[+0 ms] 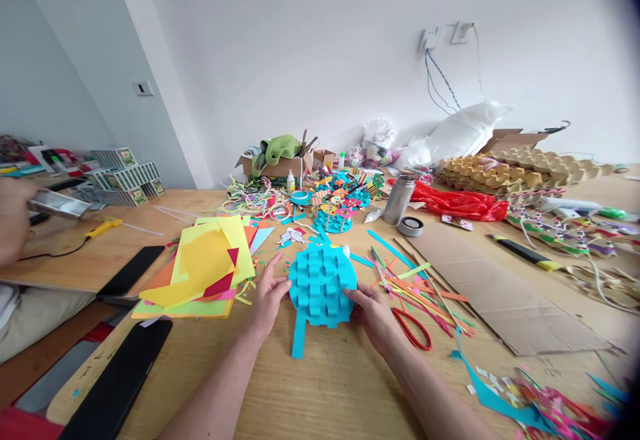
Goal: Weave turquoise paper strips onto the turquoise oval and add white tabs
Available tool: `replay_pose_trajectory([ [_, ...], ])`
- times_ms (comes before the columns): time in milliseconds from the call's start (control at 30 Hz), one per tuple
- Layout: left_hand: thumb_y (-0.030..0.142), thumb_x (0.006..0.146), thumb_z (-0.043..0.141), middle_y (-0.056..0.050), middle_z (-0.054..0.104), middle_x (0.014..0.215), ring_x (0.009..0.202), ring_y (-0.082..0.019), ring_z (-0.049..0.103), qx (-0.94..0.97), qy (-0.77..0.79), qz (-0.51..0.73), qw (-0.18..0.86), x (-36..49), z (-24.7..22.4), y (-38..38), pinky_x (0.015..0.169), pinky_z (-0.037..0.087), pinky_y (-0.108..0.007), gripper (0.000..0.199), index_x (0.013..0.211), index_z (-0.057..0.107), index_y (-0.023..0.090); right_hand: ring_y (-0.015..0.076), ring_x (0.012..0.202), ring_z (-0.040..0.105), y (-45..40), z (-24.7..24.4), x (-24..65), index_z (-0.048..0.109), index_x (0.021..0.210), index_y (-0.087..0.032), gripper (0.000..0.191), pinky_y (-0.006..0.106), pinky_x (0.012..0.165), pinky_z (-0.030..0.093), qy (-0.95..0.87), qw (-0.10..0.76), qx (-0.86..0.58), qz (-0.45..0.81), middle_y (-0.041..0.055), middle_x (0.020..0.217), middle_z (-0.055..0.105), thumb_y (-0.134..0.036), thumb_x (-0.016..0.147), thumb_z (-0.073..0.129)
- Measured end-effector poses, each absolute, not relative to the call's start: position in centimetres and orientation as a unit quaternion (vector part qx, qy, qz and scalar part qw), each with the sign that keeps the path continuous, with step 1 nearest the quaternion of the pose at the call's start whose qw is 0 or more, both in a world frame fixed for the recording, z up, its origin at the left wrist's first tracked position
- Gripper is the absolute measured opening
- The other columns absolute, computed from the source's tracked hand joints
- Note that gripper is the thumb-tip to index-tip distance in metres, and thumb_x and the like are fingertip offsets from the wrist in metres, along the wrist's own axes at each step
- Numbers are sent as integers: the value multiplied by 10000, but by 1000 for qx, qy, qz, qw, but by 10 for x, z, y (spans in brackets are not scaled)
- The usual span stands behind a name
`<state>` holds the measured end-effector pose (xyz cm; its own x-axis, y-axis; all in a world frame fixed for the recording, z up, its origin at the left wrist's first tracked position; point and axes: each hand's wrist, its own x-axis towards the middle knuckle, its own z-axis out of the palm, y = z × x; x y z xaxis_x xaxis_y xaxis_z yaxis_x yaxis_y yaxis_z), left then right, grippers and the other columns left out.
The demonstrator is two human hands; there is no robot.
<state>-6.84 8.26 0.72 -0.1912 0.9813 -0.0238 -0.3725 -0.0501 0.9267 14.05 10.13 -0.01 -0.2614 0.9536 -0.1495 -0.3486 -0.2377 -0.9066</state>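
Observation:
A round blue paper craft (pixel 323 287) with rows of raised, looped paper strips lies in front of me, slightly lifted toward me. A loose blue strip hangs down from its lower left. My left hand (pixel 267 297) holds its left edge, the thumb against the rim. My right hand (pixel 373 310) pinches the right edge, thumb on top and the other fingers partly hidden beneath. Red-handled scissors (pixel 420 337) lie just right of my right hand, by a pile of thin coloured paper strips (pixel 425 293).
Coloured paper sheets (pixel 200 267) are stacked on the left. Behind the craft are finished paper pieces (pixel 340 200), a metal bottle (pixel 399 200) and a tape roll (pixel 411 227). Cardboard (pixel 490 287) and a utility knife (pixel 525 252) lie right. Another person's arm (pixel 15 220) is at far left.

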Motion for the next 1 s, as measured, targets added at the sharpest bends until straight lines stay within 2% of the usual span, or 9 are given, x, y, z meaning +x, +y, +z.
replay_pose_trajectory([
  [267,274,731,658,87,432,535,485,-99,392,434,463,603,484,-70,1,85,496,314,-219,760,1432,376,186,207,627,640,103,-5,140,719,720,-170,300,316,619,497,-403,479,-382,680,49,708,729,-400,566,836],
  [533,253,728,647,84,413,553,506,-96,384,426,461,599,496,-70,2,84,476,273,-203,768,1437,355,201,138,595,566,105,-1,148,676,699,-210,252,254,590,452,-364,497,-405,675,-25,651,656,-443,659,765],
  [800,252,751,628,71,455,551,520,-109,411,458,457,575,502,-71,-1,84,496,293,-211,750,1441,340,188,181,648,608,106,8,148,711,726,-196,304,290,641,463,-368,500,-407,670,15,685,698,-363,517,854],
  [1000,244,759,618,74,458,548,510,-101,405,469,456,569,498,-71,-1,83,490,268,-211,745,1445,333,184,186,670,609,107,4,149,712,750,-199,301,295,666,466,-368,505,-402,669,20,718,708,-313,508,850],
])
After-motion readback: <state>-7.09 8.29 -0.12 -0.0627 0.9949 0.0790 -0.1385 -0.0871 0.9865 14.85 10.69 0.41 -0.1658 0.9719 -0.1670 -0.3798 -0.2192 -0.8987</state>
